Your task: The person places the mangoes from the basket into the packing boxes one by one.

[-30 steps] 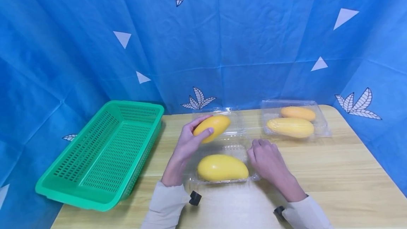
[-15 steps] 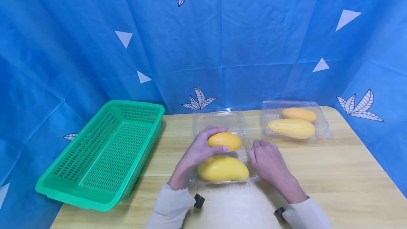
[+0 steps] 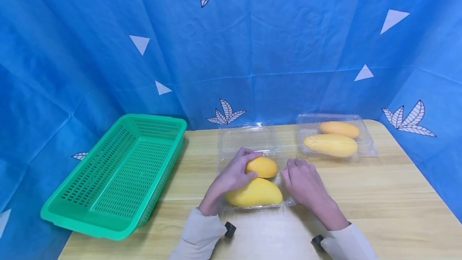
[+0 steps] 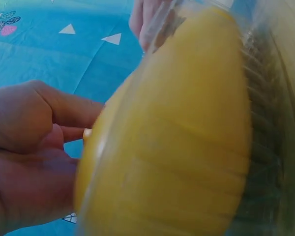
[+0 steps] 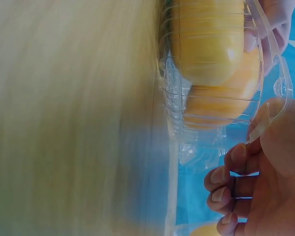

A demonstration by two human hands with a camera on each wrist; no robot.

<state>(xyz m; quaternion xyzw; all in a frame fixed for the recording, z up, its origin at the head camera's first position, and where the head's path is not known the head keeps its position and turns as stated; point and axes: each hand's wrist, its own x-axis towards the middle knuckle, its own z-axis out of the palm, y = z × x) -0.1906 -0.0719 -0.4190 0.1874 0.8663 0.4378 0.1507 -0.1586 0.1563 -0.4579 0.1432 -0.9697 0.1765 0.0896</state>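
Note:
In the head view my left hand (image 3: 236, 173) grips the rear mango (image 3: 265, 167), low inside a clear plastic clamshell box (image 3: 249, 207). A larger yellow mango (image 3: 258, 193) lies in front of it in the same box, partly behind my left thumb. The box's lid (image 3: 245, 139) is folded back toward the curtain. At the box's right side, my right hand (image 3: 306, 183) has its fingers curled and pinches the rim, as the right wrist view shows. Seen from the left wrist, the front mango (image 4: 177, 132) fills the middle behind the clear wall.
A green perforated basket (image 3: 130, 171) stands at the left of the wooden table (image 3: 382, 208). Back right, a second clear box (image 3: 366, 139) holds a yellow mango (image 3: 330, 145) and a more orange one (image 3: 339, 129). A blue curtain (image 3: 288, 43) surrounds the table.
My left hand has brought its mango down and to the right, from above the box into it behind the other mango. My right hand has stayed at the rim.

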